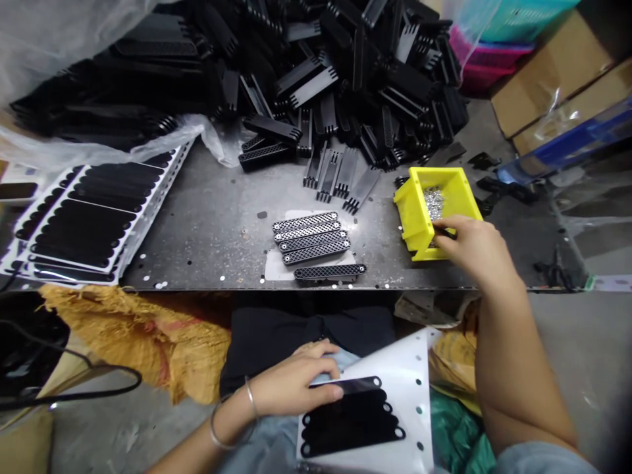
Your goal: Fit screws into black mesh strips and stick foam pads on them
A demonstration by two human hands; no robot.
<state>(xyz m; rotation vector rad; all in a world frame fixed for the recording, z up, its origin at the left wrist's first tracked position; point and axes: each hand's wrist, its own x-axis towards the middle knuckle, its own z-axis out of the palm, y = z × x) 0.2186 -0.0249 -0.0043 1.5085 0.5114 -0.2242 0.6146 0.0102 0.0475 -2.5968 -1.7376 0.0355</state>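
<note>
My left hand, with a bangle at the wrist, grips a white sheet of black stickers over my lap. Its thumb lies across the upper stickers. At the yellow bin on the bench, my right hand reaches over the front right rim with its fingers pinched. Something dark shows at those fingertips, too small to make out. Small silvery pieces lie inside the bin. Left of it, several black bars with a lattice pattern sit side by side, and a separate lattice bar rests nearer the bench edge.
A large heap of black plastic parts covers the back of the bench. More sticker sheets are stacked at left, beneath clear plastic wrap. Scissors lie at right. Cardboard and colored baskets stand behind.
</note>
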